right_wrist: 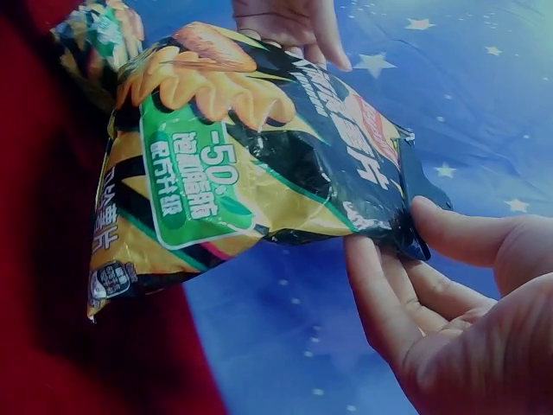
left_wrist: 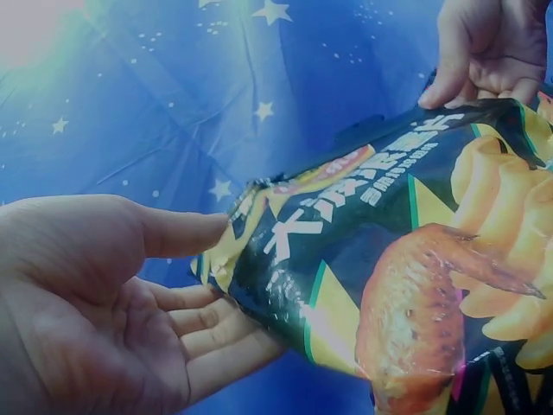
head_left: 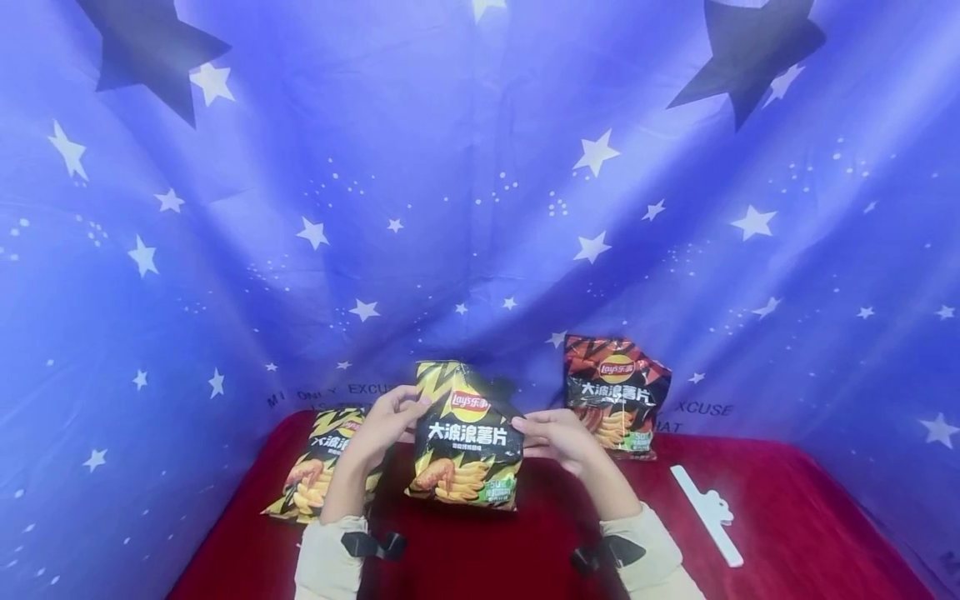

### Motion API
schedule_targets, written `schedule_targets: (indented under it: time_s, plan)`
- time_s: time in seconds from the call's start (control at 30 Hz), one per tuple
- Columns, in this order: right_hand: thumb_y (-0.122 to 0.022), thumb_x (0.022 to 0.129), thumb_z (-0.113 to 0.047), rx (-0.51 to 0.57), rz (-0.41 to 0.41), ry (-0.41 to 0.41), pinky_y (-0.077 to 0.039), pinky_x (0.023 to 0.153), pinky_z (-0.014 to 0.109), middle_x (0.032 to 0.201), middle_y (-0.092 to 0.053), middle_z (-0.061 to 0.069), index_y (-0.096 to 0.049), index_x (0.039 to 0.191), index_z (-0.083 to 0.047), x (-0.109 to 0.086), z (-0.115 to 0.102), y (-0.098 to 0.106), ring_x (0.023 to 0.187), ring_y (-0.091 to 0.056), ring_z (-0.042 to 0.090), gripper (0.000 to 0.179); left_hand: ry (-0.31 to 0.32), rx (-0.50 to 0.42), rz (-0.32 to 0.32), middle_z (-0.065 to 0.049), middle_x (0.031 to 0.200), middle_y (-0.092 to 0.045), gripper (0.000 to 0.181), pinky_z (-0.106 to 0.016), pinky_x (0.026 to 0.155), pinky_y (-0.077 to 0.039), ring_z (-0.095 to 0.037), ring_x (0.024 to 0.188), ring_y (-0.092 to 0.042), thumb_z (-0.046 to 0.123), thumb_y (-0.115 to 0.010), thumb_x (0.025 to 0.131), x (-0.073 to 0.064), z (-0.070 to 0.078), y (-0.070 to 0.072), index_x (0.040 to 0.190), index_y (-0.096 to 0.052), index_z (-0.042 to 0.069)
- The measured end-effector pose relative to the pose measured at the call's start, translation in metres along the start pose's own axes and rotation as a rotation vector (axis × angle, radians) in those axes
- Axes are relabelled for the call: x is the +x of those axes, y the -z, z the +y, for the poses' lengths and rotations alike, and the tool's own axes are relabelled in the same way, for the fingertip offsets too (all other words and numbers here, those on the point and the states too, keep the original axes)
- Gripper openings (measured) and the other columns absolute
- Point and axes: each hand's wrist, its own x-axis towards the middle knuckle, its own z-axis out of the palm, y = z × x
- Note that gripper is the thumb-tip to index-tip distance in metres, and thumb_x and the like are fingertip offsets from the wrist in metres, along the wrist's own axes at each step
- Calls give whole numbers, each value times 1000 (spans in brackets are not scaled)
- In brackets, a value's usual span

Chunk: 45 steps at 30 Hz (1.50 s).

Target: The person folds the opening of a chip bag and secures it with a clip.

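Sleeves (head_left: 333, 557) nearest, I see left hand (head_left: 386, 427) and right hand (head_left: 562, 437) pinching the middle bag (head_left: 467, 454) by its upper sides above the red cloth (head_left: 450, 562); it's probably light, slick, crushable, so I'd grip just those edges, though its back is hidden.

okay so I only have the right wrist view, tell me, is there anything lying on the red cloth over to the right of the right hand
Observer: Yes, a white clip lies on the red cloth, to the right of the right hand.
Operator: Any bag besides the held bag and the other yellow bag?
Observer: Yes, a red bag at the back, beyond the right hand.
Operator: In the head view, does anything cover the other yellow bag?
Observer: Yes, the left forearm hides part of it.
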Motion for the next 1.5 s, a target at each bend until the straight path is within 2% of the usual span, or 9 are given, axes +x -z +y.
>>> schedule_targets:
  time_s: [0.13,0.27,0.37,0.57,0.77,0.93,1.03,1.2,1.5]
  plan:
    - [-66,96,-9,25,-8,-32,-62,79,32,83,-75,-1,-71,105,0,8,7,-7,77,-72,13,14,38,29,-21,-32,126,-63,60,-48,88,-60,-32,99,-70,22,-65,99,-3,-4,7,144,-41,-9]
    - [-68,95,-9,42,-5,-78,-62,77,31,81,-74,-1,-71,100,-3,13,15,-17,75,-71,13,9,91,43,-55,-40,150,-40,78,-58,98,-54,-51,131,-52,23,-72,94,-10,-8,15,152,-31,-10]
    - [-68,94,-10,49,-5,-103,-62,77,31,79,-73,-1,-71,100,-2,14,22,-22,74,-70,13,10,123,51,-65,-42,152,-34,83,-59,99,-52,-53,135,-47,19,-75,91,-13,-13,19,152,-28,-11]
    - [-67,95,-9,55,-2,-128,-62,79,33,78,-73,-1,-72,98,-3,19,36,-27,74,-70,13,9,162,78,-40,-40,145,-41,81,-58,96,-54,-53,129,-52,14,-77,89,-11,-21,21,149,-31,-13]
    - [-68,94,-9,68,13,-157,-62,80,35,78,-72,1,-74,97,-4,27,45,-29,75,-70,15,9,210,115,-16,-24,111,-56,79,-56,93,-56,-49,119,-60,13,-77,88,-4,-26,21,148,-34,-15]
    - [-69,93,-9,47,44,-165,-63,78,34,77,-70,1,-72,106,4,33,49,-32,71,-67,14,18,231,163,9,-5,78,-45,76,-55,90,-58,-33,99,-67,12,-77,89,1,-32,22,146,-35,-16]
    - [-70,92,-9,29,54,-160,-63,77,34,77,-71,2,-70,112,9,36,51,-34,70,-68,14,27,234,195,33,0,68,-38,74,-54,89,-58,-21,76,-57,12,-76,89,2,-35,22,145,-37,-16]
    - [-71,92,-9,22,65,-161,-63,76,34,75,-72,2,-67,115,13,40,55,-37,69,-69,14,32,242,254,80,0,66,-40,70,-52,87,-59,-17,65,-49,11,-77,89,1,-36,20,143,-42,-16]
    - [-71,93,-10,1,93,-164,-63,72,32,75,-72,3,-66,117,15,44,57,-38,68,-68,13,36,257,369,136,-21,93,-63,69,-47,80,-61,-34,79,-73,14,-82,85,6,-36,18,137,-48,-17]
